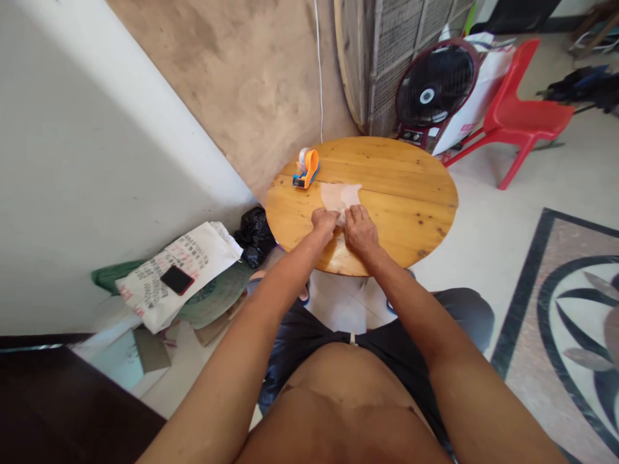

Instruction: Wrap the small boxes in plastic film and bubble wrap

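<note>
A thin pale sheet, like clear plastic or paper, lies flat on a round wooden table. My left hand is curled at the sheet's near edge, its fingers pinched on it. My right hand sits close beside it, fingers bent and pressing on the same edge. An orange tape dispenser with a roll of clear tape stands on the table's far left, a little beyond the sheet.
A white wall and a rough brown wall rise to the left. On the floor lie a printed white sack with a black phone on it and a black bag. A fan and a red chair stand behind the table.
</note>
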A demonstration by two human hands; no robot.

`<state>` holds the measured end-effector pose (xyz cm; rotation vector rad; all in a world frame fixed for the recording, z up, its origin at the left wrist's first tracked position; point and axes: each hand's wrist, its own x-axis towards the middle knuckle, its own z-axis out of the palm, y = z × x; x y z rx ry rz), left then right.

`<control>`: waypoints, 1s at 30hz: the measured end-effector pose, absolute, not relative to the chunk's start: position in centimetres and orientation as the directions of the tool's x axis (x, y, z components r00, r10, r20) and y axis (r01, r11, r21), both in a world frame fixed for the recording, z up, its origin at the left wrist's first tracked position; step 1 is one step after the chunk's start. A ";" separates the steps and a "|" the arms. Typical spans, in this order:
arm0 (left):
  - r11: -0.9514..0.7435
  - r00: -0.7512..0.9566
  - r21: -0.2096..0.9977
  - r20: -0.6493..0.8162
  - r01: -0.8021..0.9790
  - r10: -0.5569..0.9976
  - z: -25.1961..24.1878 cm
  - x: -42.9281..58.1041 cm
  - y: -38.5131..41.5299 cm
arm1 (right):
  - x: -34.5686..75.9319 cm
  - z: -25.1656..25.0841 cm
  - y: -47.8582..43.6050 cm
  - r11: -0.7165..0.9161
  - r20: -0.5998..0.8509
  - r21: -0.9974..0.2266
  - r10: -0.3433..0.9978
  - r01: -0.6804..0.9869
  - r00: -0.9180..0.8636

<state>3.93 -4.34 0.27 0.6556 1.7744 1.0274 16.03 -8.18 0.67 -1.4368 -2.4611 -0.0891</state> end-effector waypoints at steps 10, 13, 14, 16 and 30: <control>0.383 -0.400 0.895 -0.273 0.228 0.875 1.0 4.1 -4.2 | 16.0 1.1 -8.2 0.499 0.255 -0.100 0.849 0.861 -0.463; 0.355 -0.392 0.886 -0.225 0.298 0.892 1.4 4.2 -4.2 | 15.9 1.0 -8.2 0.501 0.266 -0.097 0.846 0.860 -0.463; 0.346 -0.388 0.881 -0.211 0.322 0.897 1.6 4.2 -4.2 | 15.9 1.0 -8.2 0.500 0.269 -0.097 0.846 0.861 -0.461; 0.329 -0.377 0.870 -0.185 0.367 0.908 1.8 4.2 -4.1 | 15.9 0.9 -8.2 0.495 0.276 -0.098 0.847 0.863 -0.454; 0.224 -0.266 0.827 -0.094 0.516 0.959 3.4 4.6 -3.9 | 15.8 1.2 -7.9 0.493 0.304 -0.040 0.835 0.869 -0.459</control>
